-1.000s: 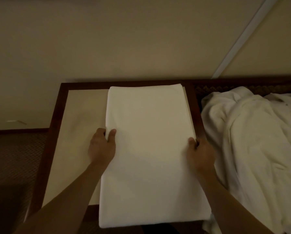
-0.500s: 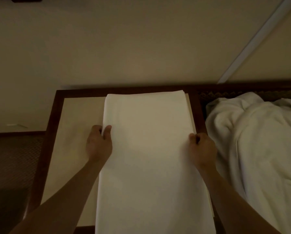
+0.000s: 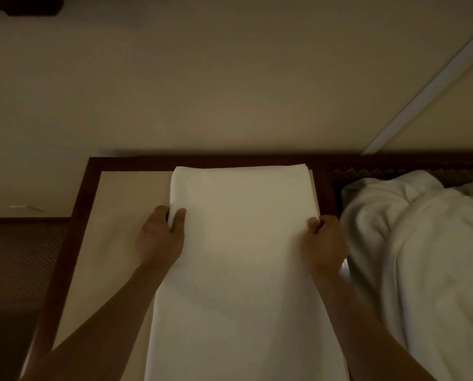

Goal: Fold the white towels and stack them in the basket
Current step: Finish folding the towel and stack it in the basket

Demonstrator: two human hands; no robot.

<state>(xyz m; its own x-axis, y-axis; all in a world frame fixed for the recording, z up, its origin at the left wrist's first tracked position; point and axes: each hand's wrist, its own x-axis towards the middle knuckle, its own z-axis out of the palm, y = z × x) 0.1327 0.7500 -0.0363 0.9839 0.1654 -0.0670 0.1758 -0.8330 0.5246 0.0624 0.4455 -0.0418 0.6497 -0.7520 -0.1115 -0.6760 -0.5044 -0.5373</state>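
Left fingers [image 3: 179, 215]: thumb on top, the rest tucked under the towel's left edge, pinching it to control that side.
Right hand [image 3: 323, 243]: curled over the right edge, gripping opposite (an even pull, I judge).
Folded towel [image 3: 240, 257]: long strip lying on the tabletop [image 3: 114, 243], far end squared to the frame, probably for the next fold.
Unfolded towels [image 3: 422, 257]: heaped right.
Basket: not seen.
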